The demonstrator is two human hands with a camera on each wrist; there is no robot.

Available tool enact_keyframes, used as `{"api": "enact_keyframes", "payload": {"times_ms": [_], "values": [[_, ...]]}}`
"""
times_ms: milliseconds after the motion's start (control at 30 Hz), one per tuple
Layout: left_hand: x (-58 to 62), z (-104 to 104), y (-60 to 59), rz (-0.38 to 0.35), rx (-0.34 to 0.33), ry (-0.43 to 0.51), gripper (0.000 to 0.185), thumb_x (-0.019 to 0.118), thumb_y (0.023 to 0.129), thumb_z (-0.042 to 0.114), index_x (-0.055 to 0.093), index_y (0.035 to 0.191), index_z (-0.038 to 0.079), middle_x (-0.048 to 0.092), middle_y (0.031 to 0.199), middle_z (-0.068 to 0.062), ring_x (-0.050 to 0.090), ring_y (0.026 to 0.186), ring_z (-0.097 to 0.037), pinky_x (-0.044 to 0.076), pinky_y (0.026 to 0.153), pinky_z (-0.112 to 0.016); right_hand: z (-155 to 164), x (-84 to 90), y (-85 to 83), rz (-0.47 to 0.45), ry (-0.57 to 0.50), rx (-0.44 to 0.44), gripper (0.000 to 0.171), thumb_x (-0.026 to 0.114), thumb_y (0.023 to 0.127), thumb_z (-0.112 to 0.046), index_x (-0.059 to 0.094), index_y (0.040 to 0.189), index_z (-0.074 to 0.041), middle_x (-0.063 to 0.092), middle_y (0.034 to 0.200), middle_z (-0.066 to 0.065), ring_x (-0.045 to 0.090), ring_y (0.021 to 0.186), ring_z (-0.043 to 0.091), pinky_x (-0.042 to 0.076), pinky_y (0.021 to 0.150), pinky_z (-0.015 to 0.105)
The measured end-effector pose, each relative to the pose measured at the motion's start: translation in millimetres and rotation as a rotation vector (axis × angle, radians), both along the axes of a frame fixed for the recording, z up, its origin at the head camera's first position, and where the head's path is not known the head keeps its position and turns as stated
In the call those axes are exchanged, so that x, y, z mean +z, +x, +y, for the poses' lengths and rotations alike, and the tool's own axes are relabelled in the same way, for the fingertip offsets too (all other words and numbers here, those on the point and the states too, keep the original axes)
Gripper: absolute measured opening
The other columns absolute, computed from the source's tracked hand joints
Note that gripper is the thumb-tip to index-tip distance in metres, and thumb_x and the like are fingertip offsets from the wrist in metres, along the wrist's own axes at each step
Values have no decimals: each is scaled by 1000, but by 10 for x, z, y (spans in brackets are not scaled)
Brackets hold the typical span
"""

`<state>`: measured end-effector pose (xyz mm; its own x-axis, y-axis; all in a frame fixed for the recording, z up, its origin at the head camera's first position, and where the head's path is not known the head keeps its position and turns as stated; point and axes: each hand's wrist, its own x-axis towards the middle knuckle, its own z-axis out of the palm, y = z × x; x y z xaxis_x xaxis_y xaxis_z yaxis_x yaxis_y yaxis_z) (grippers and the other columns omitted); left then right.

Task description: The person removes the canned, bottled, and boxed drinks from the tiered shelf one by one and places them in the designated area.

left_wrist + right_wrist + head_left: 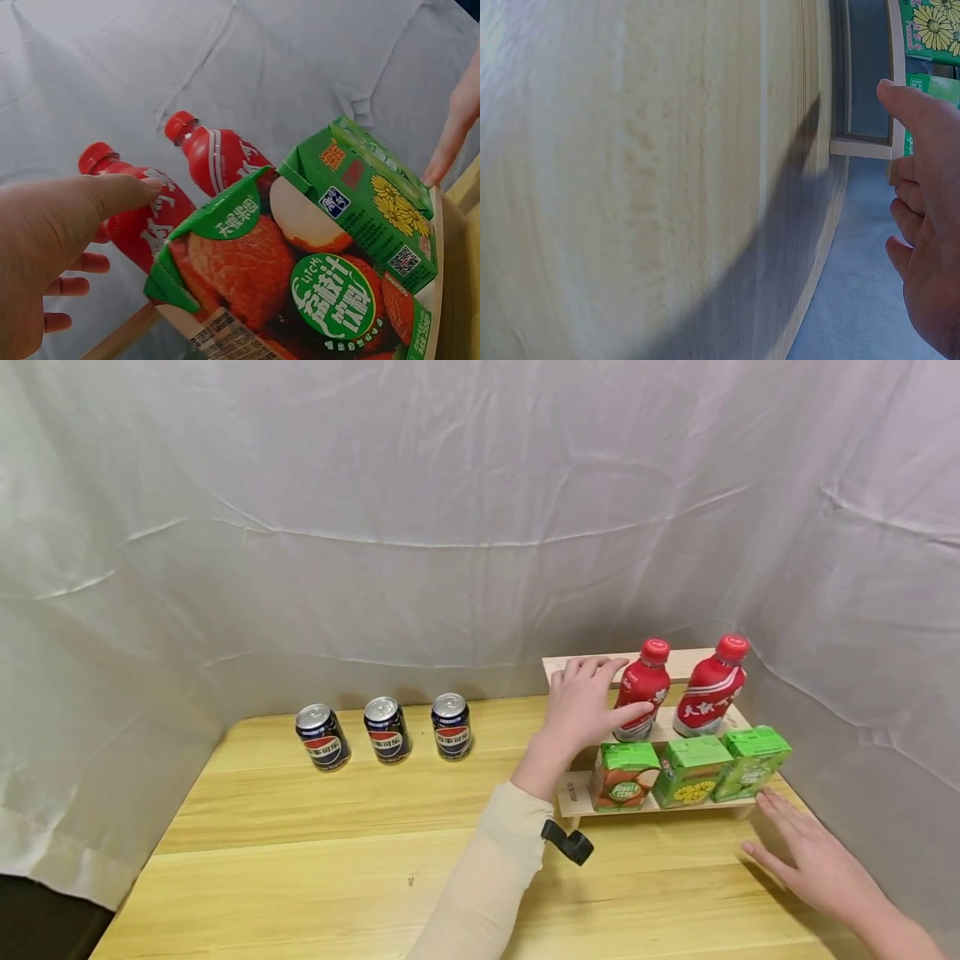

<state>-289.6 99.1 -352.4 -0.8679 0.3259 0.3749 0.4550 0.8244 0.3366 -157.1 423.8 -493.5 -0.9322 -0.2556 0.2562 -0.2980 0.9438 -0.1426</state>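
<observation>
My left hand (588,706) reaches over a stepped wooden shelf (686,661), fingers spread. Its thumb touches the label of the left red bottle (643,693); the fingers are not wrapped around it. In the left wrist view the left hand (67,225) lays its thumb tip on that bottle (150,225), and a second red bottle (217,157) stands behind. That second bottle (711,693) shares the middle step. My right hand (806,852) lies flat on the table (337,843) by the shelf's front right corner, holding nothing. The right hand (922,247) shows relaxed fingers.
Three green drink cartons (625,775) (692,770) (752,762) fill the shelf's lowest step. Three dark cola cans (323,737) (387,729) (452,726) stand in a row at the table's back left. A white curtain (450,527) closes in the back and both sides.
</observation>
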Motion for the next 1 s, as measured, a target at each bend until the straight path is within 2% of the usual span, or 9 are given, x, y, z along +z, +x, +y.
{"api": "enact_keyframes", "payload": {"times_ms": [167,267,633,1000], "values": [[20,83,-47,-38,23,-12,76,57,77,76,46,140,36,52,136,12,39,126,-11,38,99,-34,-1,3,9,9,1,4,81,63,93,-38,25,151,5,18,159,26,-10,149,8,-19,109,11],[13,128,-79,-37,29,-25,75,58,75,78,47,136,35,52,132,13,39,123,-10,38,96,-32,1,4,6,22,4,9,81,64,93,-37,26,150,5,20,158,26,-11,146,0,-18,110,10],[8,232,-136,-12,38,-75,78,61,70,80,47,129,32,53,122,13,41,116,-8,38,90,-29,10,-8,-8,60,9,19,80,66,91,-37,30,148,7,28,154,30,-11,143,-6,-16,111,11],[6,230,-169,62,34,-133,72,60,71,79,48,124,31,53,119,14,41,115,-9,38,90,-29,-4,-10,1,53,3,16,79,65,92,-36,29,148,7,24,157,27,-13,142,-7,-17,111,10]]}}
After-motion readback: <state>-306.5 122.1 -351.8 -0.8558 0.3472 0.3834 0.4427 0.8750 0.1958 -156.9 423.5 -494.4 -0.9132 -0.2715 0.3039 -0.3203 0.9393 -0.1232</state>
